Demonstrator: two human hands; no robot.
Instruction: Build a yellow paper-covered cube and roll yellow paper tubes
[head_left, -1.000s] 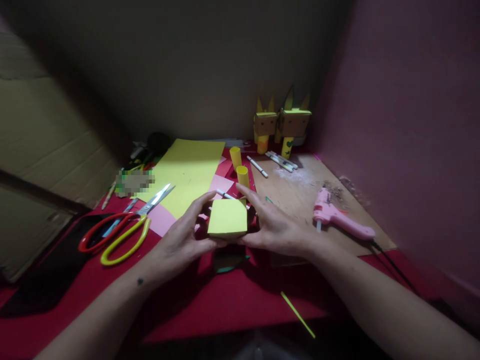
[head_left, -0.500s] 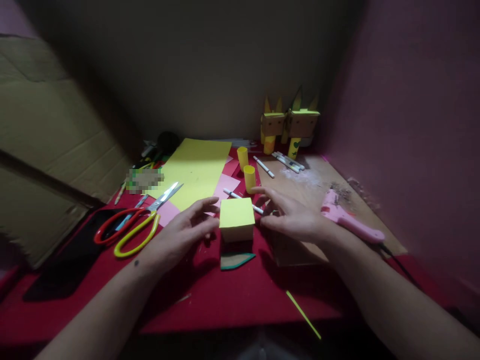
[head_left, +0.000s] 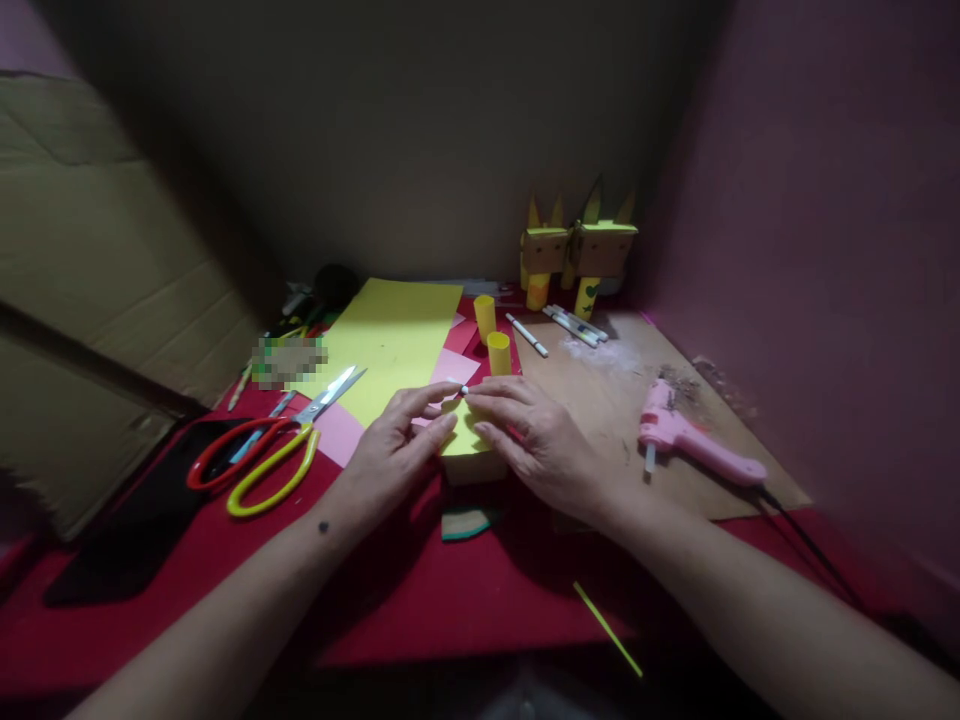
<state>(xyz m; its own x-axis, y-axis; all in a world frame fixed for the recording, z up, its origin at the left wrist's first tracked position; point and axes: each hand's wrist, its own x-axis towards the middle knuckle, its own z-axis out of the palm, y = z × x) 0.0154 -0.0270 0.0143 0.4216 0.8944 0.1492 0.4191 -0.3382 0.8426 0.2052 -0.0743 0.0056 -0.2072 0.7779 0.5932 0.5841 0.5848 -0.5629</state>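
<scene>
A small box (head_left: 475, 468) with a yellow paper top stands on the red cloth, between and below my hands. My left hand (head_left: 394, 440) reaches over its left edge, thumb and fingers apart, fingertips on or just above the top. From the right, my right hand (head_left: 544, 440) lies over the box with fingers stretched out and thumb low. My two sets of fingertips nearly meet at the far edge, where the white end of a marker (head_left: 464, 390) peeks out; whether a finger touches it I cannot tell. In front lies a green-edged cardboard piece (head_left: 465, 524).
Scissors (head_left: 274, 450) and a yellow sheet (head_left: 405, 330) lie left. Two yellow paper tubes (head_left: 498, 354) stand behind the box. A pink glue gun (head_left: 690, 440) rests on a board (head_left: 600, 390) at right, markers (head_left: 577, 325) beyond. Two horned cardboard figures (head_left: 606, 250) stand at the back.
Both hands have moved inward from the box's two sides to over its yellow top, their fingertips now close together. More of the glue gun shows.
</scene>
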